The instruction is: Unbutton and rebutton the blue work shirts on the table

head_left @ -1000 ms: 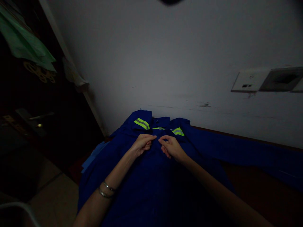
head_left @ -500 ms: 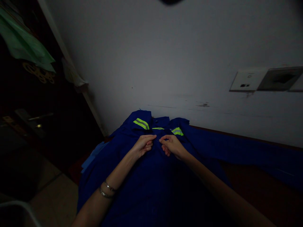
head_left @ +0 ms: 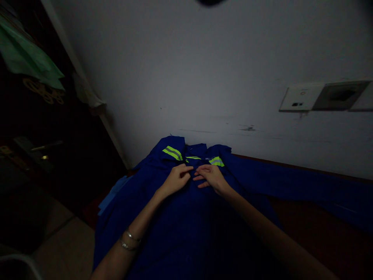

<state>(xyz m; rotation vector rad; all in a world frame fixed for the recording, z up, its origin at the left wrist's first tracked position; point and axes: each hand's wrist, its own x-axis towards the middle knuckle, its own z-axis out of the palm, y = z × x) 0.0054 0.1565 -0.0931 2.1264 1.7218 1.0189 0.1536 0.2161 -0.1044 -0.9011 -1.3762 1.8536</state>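
Note:
A dark blue work jacket (head_left: 186,225) with yellow-green reflective stripes (head_left: 173,153) lies flat on a brown table (head_left: 320,229), collar toward the wall. My left hand (head_left: 176,180) and my right hand (head_left: 210,177) meet at the jacket's front just below the collar. Both have curled fingers pinching the blue cloth at the front opening, fingertips almost touching. Two thin bracelets (head_left: 128,240) sit on my left wrist. One sleeve (head_left: 291,181) stretches out to the right along the wall.
A grey wall stands right behind the table, with a white socket plate (head_left: 300,99) and a dark panel (head_left: 338,95) at the right. At the left is a dark door with a handle (head_left: 43,147) and a green cloth (head_left: 29,62) hanging above. Tiled floor shows lower left.
Both hands have slid a little up toward the collar and closer together, still pinching the jacket front. The view has shifted slightly.

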